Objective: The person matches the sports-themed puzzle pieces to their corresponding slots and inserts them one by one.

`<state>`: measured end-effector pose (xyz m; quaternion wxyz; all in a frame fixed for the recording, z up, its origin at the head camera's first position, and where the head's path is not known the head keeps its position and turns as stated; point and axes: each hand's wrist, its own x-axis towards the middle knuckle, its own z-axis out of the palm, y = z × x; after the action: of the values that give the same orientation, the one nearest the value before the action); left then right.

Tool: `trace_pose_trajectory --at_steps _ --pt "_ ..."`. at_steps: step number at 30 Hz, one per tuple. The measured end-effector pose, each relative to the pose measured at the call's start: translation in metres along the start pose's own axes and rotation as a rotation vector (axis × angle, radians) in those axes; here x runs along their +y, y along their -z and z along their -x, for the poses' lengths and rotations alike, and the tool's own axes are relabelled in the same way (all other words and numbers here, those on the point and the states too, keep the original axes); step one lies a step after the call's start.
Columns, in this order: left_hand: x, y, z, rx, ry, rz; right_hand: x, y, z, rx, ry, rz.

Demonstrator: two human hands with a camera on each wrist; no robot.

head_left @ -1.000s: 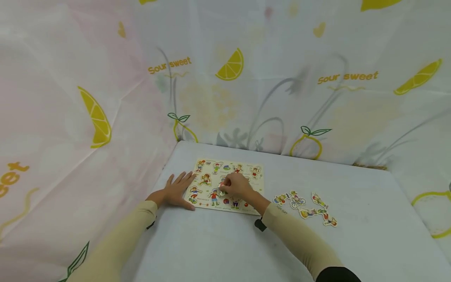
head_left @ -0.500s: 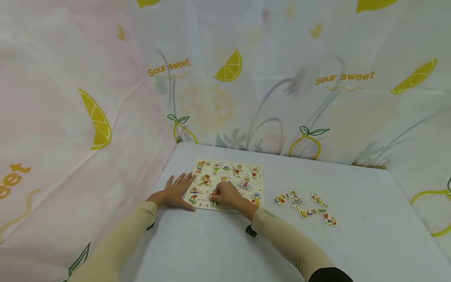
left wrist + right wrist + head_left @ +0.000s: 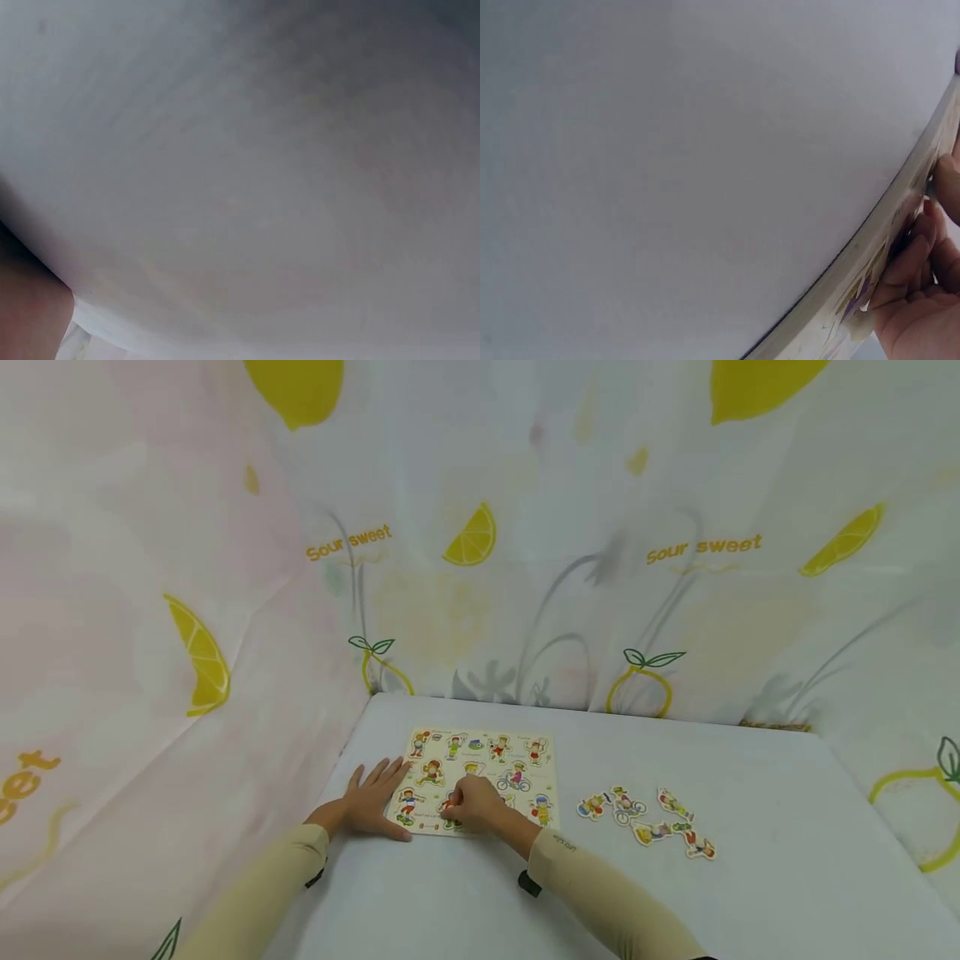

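Observation:
A cream puzzle board point(image 3: 534, 778) printed with children at sports lies on the table. My left hand point(image 3: 367, 803) rests flat at its left edge, fingers spread, fingertips on the board's border. Over the board's near part, my right hand point(image 3: 477, 804) has its fingers curled and its thumb and fingertips pinching at a child-shaped puzzle piece point(image 3: 453, 825) in the near row, which they partly cover. In the right wrist view the curled fingers point(image 3: 909, 264) are right at the board's face. The left wrist view shows mostly white tabletop and a bit of skin.
Right of the board lie several loose figure pieces, among them a cyclist point(image 3: 627, 807), a piece in green and red point(image 3: 675, 804) and one at the near end point(image 3: 700, 845). A printed fabric backdrop point(image 3: 420, 610) rises behind the white table point(image 3: 757, 802).
My right hand has moved left and nearer, from the middle of the board to the near-row figure, and stays there. The left hand keeps its place. The head view has tilted up.

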<state>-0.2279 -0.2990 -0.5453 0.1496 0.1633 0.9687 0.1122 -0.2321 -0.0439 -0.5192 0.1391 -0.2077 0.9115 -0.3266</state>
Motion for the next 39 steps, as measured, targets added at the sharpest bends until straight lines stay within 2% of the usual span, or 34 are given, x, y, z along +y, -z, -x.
trace_pose_trajectory --at_steps 3,9,13,16,20,22,27,29,34,39 --pt "0.002 -0.003 0.003 0.022 -0.007 0.017 0.002 -0.004 0.002 0.010 0.004 -0.005" --pt "0.006 0.000 0.004 0.033 -0.006 0.009 0.003 -0.007 0.003 0.013 0.067 0.084" --pt "-0.002 -0.007 0.000 0.059 -0.009 0.003 0.001 -0.003 0.007 -0.024 0.063 0.080" --pt "-0.010 -0.012 -0.001 0.081 0.000 -0.002 -0.004 0.003 0.009 -0.089 0.064 0.094" --pt "-0.010 -0.011 0.000 0.084 -0.003 0.011 -0.009 0.016 0.019 -0.146 0.090 0.134" --pt "-0.009 -0.012 -0.002 0.075 -0.013 0.005 -0.007 0.023 0.028 -0.108 0.127 0.203" --pt "-0.009 -0.010 0.000 0.068 -0.028 0.003 0.006 0.036 0.047 0.095 0.266 0.468" --pt "-0.009 -0.009 0.003 0.071 -0.030 0.003 0.014 0.040 0.052 0.157 0.319 0.512" --pt "-0.013 -0.012 0.005 0.075 -0.051 0.012 0.036 0.054 0.058 0.226 0.359 0.556" --pt "-0.014 -0.016 -0.002 0.104 -0.051 -0.012 0.051 0.067 0.059 0.228 0.336 0.640"
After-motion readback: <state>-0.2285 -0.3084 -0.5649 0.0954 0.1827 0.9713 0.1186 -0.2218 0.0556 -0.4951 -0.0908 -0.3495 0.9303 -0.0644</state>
